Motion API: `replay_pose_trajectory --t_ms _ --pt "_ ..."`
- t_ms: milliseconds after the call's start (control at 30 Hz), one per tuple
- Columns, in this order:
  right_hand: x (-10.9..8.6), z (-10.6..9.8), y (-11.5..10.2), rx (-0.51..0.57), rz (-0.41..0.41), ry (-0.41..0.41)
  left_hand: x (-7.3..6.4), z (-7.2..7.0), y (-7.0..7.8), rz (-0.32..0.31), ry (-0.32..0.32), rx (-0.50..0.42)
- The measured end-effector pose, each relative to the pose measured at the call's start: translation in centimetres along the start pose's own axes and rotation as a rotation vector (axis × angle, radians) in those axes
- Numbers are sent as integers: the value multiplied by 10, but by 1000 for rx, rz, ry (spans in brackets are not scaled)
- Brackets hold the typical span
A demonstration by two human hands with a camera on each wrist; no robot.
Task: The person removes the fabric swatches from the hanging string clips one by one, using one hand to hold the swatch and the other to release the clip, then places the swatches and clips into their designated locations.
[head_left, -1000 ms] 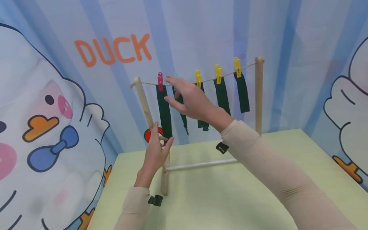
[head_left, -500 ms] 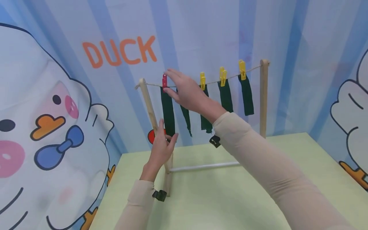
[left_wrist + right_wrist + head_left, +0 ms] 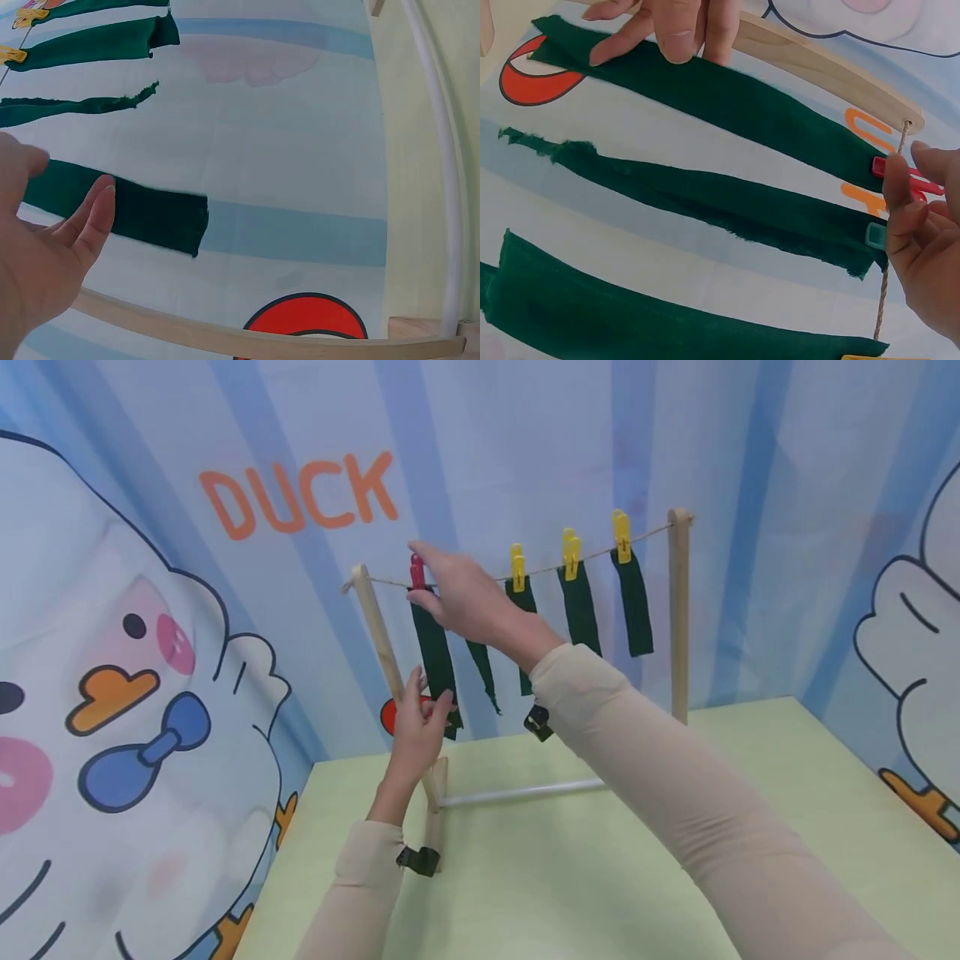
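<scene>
"What stands furthest left?"

"A white cartoon duck (image 3: 202, 793) on the backdrop, well left of the person's left grip (image 3: 415, 727). A pale wooden post (image 3: 378, 635) rises just behind that grip."

"How does the left grip lie?"

"Wide, thumb and fingers spread, at the lower part of a long dark green cloth strip (image 3: 433, 647). The fingertips overlap its edge; whether they touch, nobody can tell."

"And the strip's top?"

"Up from the left grip, at the right grip's fingertips, it hangs from a red plastic clothespin (image 3: 417, 572) on a thin twine line (image 3: 883, 300)."

"Does the right grip pinch that clothespin?"

"Can't tell. Its (image 3: 480, 602) thumb and forefinger stand apart, with the clothespin between them."

"What comes next along the line?"

"Just beside the right grip's curled fingers, a pale teal clip (image 3: 876, 235) carries a narrow, frayed green strip (image 3: 482, 672), which dangles below the grip. Right of it, three yellow plastic clothespins (image 3: 518, 568) hold further green strips (image 3: 578, 610). Well to its right stands the second wooden post (image 3: 679, 618), on the pale green tabletop (image 3: 600, 868)."
</scene>
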State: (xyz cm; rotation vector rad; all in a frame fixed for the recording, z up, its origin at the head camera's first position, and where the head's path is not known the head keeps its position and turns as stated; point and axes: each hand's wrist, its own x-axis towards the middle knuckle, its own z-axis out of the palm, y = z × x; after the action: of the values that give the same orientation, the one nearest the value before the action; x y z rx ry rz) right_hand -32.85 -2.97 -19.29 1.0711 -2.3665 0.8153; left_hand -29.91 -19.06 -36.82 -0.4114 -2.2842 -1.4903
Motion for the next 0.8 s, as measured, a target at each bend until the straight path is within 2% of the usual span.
replay_pose_trajectory --t_ms 167,267,500,800 --pt "0 1 0 119 59 17 3 2 -1 63 155 2" --pt "-4 1 -1 171 93 39 4 4 0 83 216 7" --pt "-9 2 -2 227 69 94 2 6 1 67 244 -10" --pt "-3 2 -8 164 55 123 3 2 3 67 271 -1"
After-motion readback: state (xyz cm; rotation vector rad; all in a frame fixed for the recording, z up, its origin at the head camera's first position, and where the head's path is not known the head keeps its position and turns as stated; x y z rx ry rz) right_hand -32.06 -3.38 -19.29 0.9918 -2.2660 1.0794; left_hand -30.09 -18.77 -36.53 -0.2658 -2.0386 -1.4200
